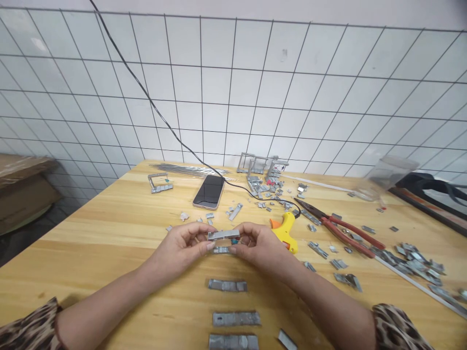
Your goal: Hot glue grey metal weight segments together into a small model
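Above the wooden tabletop, the left hand and right hand pinch opposite ends of a grey metal bar; whether it joins the metal strip just beneath, at the thumbs, I cannot tell. Nearer lie three flat metal plates in a column. Beside the right hand sits a yellow glue gun, with red-handled pliers further right.

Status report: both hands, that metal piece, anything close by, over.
Left hand, right hand: both on metal piece. Piece: held between them, teal bit underneath. Yellow glue gun: beside right hand, partly hidden.
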{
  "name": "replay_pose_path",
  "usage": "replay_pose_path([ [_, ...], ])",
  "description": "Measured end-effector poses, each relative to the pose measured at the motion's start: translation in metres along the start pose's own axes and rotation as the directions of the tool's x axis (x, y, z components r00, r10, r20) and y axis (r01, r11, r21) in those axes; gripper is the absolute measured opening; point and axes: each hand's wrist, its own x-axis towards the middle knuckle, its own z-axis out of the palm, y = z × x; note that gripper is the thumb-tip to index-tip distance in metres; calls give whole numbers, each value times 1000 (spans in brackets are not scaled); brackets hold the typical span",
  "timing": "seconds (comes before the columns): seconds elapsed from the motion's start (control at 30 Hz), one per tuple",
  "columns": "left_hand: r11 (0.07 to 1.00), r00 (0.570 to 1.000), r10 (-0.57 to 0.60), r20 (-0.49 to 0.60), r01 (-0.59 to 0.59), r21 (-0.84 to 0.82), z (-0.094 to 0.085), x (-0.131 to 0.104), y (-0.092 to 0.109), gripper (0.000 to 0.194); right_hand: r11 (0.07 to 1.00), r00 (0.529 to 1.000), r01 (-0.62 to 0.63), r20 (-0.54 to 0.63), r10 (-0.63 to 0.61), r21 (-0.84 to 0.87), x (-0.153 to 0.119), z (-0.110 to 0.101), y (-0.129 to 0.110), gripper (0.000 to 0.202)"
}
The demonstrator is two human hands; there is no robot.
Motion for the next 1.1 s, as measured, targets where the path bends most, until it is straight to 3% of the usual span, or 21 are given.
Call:
replay_pose_path([
  [0.37, 1000, 1000, 12, -17, -11, 29, 0, 1, -3, 32, 994, 1000, -16, -17, 14, -104, -1, -2, 2, 30],
  [0.5, 998, 999, 18, -26, -16, 55, 1, 2, 1, 30, 993, 1000, 0, -12, -1, -121, -1, -3, 1, 25],
  [0.73, 996, 999, 21, -44, -18, 86, 1, 1, 3, 30, 998, 999, 35, -1, -35, -46, 2, -3, 5, 43],
  [1.1, 995, 998, 22, -61, -16, 102, -2, 2, 5, 28, 1000, 999, 20, -37, -21, -10, 0, -3, 0, 41],
])
